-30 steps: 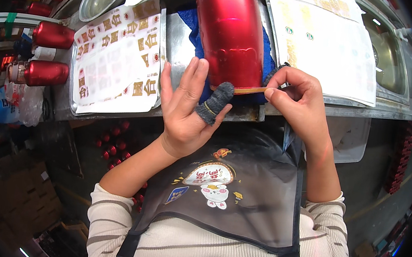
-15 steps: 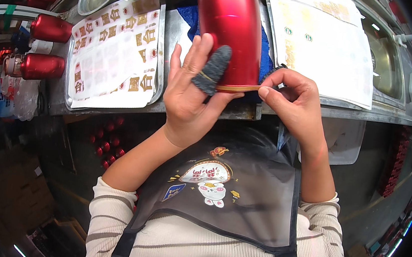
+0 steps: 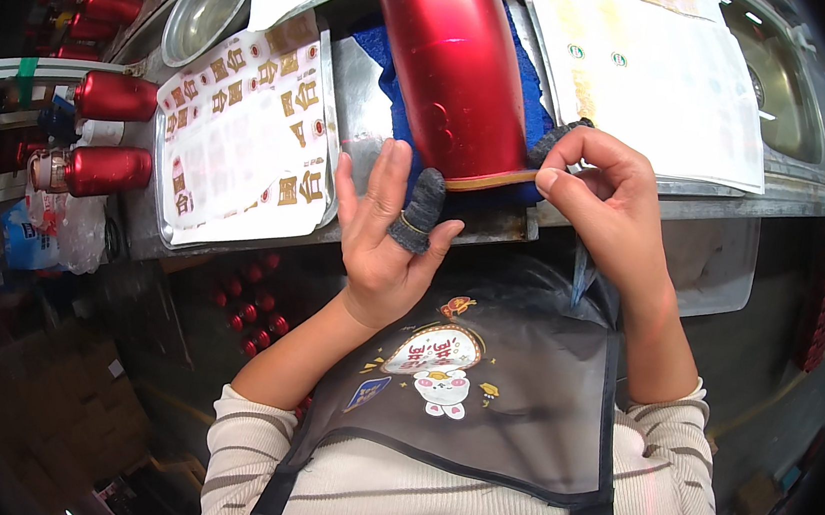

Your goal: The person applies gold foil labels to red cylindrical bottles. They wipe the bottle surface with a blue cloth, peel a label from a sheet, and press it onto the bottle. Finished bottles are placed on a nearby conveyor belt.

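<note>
A shiny red bottle (image 3: 457,71) lies on a blue cloth (image 3: 378,53), its base end toward me. A narrow gold strip (image 3: 489,181) runs along the rim of that base. Its right end reaches my right hand (image 3: 612,193), whose thumb and index finger are pinched on it. Just left of the base, my left hand (image 3: 378,249) is raised with its fingers spread, apart from the bottle and holding nothing. Dark grey knit finger covers sit on my left index finger (image 3: 425,209) and on a right finger, partly hidden behind the hand.
On the left, a metal tray (image 3: 327,98) carries a sheet of gold-printed labels (image 3: 231,163). A metal bowl (image 3: 209,10) stands behind it. More red bottles (image 3: 105,172) lie at the far left. To the right are a white sheet (image 3: 669,114) and a metal basin (image 3: 782,85).
My left hand has come off the bottle and strip and drawn back toward me. My right hand still pinches the strip's end. The whole view has shifted slightly.
</note>
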`<action>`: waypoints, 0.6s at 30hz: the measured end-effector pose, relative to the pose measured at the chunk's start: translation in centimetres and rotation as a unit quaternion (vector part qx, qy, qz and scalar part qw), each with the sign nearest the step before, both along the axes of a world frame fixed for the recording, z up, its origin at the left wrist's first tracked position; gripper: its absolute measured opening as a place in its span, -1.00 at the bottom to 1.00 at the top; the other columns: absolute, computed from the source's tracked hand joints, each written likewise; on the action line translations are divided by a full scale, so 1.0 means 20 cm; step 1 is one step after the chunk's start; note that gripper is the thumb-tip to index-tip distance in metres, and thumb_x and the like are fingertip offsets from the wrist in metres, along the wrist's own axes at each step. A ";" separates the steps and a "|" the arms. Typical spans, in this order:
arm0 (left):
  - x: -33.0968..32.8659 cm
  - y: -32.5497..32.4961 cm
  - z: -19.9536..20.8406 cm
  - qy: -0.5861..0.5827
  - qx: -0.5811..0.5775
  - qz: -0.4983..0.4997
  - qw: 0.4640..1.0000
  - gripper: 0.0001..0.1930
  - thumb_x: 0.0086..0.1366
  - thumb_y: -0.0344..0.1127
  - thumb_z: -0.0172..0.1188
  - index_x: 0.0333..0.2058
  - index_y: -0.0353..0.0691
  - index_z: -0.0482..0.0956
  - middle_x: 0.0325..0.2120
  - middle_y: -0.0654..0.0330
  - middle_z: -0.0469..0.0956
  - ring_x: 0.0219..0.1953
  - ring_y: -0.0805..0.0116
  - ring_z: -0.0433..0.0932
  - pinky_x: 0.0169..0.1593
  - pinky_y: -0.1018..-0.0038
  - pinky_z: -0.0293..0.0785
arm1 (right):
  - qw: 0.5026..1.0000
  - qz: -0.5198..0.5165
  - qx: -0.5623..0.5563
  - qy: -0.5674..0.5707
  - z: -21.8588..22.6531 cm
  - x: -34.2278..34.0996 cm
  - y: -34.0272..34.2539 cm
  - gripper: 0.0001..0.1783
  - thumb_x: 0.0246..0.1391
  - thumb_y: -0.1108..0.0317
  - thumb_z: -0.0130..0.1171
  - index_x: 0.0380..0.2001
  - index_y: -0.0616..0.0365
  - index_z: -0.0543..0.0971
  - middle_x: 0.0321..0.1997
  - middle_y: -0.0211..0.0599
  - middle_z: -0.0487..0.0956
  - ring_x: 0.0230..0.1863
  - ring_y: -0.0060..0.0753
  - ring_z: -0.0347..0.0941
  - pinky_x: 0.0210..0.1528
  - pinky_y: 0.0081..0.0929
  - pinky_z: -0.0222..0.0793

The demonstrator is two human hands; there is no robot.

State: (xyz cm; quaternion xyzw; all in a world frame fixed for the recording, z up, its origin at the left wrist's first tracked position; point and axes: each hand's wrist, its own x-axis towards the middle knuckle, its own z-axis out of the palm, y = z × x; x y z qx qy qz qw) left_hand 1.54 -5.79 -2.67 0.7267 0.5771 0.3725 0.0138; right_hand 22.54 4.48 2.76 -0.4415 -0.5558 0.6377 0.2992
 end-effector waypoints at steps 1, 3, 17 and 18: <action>0.01 0.01 0.02 0.012 -0.002 0.008 1.000 -0.60 0.09 -0.42 0.42 -0.08 -0.41 0.61 0.24 -0.19 0.36 0.25 -0.21 0.38 0.33 -0.24 -0.03 | 1.000 -0.005 0.005 0.004 0.00 0.00 0.00 -0.91 0.06 0.49 0.21 -0.48 0.19 0.51 -0.49 -0.66 0.41 -0.54 -0.94 0.17 -0.51 -0.82 0.00; 0.01 0.02 0.05 0.030 0.002 0.015 0.999 -0.66 0.07 -0.42 0.42 -0.14 -0.37 0.65 0.23 -0.20 0.38 0.24 -0.24 0.39 0.31 -0.25 -0.03 | 1.000 -0.011 0.014 0.011 -0.01 -0.02 0.00 -0.91 0.06 0.48 0.20 -0.48 0.18 0.50 -0.49 -0.65 0.42 -0.54 -0.94 0.17 -0.51 -0.82 0.00; 0.02 0.08 0.15 0.100 0.029 -0.029 0.994 -0.57 -0.03 -0.46 0.41 -0.09 -0.12 0.69 0.27 -0.17 0.33 0.26 -0.26 0.35 0.28 -0.30 -0.02 | 1.000 -0.014 0.001 0.001 -0.01 -0.01 0.00 -0.95 0.06 0.53 0.18 -0.46 0.26 0.54 -0.45 -0.53 0.51 -0.55 -0.90 0.28 -0.53 -0.81 0.12; 0.02 0.09 0.16 0.101 0.032 -0.027 0.994 -0.58 -0.04 -0.44 0.42 -0.11 -0.10 0.71 0.27 -0.16 0.33 0.26 -0.26 0.35 0.28 -0.30 -0.03 | 1.000 -0.011 0.003 0.000 -0.01 -0.02 0.00 -0.96 0.06 0.53 0.18 -0.46 0.26 0.54 -0.45 -0.53 0.51 -0.54 -0.90 0.28 -0.52 -0.82 0.12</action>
